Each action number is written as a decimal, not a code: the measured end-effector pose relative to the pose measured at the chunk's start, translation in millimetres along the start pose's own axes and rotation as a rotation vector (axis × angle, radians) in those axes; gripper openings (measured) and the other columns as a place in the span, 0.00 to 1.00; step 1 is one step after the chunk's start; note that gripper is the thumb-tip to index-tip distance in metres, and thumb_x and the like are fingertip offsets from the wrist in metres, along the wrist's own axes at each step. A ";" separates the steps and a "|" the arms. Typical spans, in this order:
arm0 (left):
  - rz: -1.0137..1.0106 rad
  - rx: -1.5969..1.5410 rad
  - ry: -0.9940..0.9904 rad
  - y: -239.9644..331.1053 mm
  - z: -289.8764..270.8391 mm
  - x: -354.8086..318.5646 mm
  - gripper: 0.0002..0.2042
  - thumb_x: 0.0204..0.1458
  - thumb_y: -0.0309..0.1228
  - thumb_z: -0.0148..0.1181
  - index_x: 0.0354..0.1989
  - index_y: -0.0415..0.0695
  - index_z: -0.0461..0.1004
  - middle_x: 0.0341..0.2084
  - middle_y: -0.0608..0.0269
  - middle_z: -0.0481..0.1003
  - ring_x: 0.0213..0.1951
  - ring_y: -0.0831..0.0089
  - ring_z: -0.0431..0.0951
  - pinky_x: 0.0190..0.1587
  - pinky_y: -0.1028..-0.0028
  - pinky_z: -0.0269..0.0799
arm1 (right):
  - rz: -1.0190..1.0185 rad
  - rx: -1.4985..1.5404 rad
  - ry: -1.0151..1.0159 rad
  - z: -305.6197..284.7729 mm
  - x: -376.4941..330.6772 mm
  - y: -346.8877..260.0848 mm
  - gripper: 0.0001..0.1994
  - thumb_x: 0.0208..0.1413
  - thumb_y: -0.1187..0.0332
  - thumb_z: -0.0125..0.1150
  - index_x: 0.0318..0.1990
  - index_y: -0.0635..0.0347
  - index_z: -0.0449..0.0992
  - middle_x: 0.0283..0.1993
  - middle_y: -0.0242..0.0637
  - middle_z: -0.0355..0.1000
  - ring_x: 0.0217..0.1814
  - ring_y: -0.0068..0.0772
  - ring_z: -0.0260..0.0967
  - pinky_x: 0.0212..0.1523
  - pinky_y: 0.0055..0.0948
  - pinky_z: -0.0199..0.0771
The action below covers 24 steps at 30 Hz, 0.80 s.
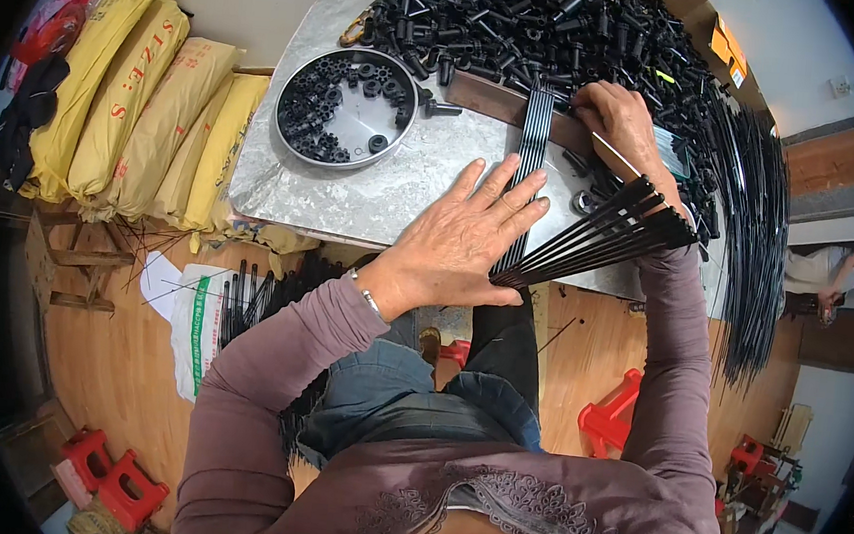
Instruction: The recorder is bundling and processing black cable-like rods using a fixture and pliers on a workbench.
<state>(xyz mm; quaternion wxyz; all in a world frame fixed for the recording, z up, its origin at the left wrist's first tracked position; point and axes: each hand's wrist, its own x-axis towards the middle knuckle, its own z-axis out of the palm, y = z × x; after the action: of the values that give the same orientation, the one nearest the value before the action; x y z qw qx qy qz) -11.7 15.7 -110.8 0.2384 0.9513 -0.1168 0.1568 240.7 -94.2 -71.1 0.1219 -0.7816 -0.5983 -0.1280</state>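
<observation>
- Wood floor [140, 345], below and around both hands, dark and bent toward the rim.
- Grey marbled table [282, 195], under and ahead of the hands; its far part lies hidden under the pile.
- Pile of black plastic parts [526, 24], beyond both hands, cut off by the top edge.
- Yellow sacks [140, 94], well left of the left hand, leaning in a row (large red letters run down them).
- Long black rods [751, 232], right of the right hand, hanging over the table edge.
- White bag [196, 319], below and left of the left hand, with a green stripe and print too small to make out.
- Metal bowl [279, 127], left of the left hand, holding small black rings.
- Left hand [471, 220], flat and loose, fingers spread over thin black rods [537, 125]; a fan of dark-ended rods [589, 242] spreads from beneath it toward the right wrist (any join is covered).
- Right hand [621, 127], fingers bent near the right part of a brownish bar [485, 98]; I cannot tell whether it grasps anything, its fingertips being partly hidden.
</observation>
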 end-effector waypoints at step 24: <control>-0.007 -0.010 0.002 -1.8 2.4 -0.6 0.45 0.39 0.54 0.66 0.63 0.39 0.59 0.67 0.48 0.51 0.69 0.50 0.44 0.69 0.51 0.41 | -0.033 -0.023 0.090 3.3 14.8 5.3 0.05 0.48 0.71 0.61 0.34 0.54 0.78 0.33 0.31 0.72 0.40 0.37 0.69 0.41 0.35 0.65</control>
<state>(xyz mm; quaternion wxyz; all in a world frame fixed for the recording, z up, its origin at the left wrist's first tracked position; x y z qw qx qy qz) -11.1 16.2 -113.8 0.2436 0.9504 -0.1140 0.1562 249.7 -81.0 -69.2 0.1376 -0.7665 -0.6033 -0.1717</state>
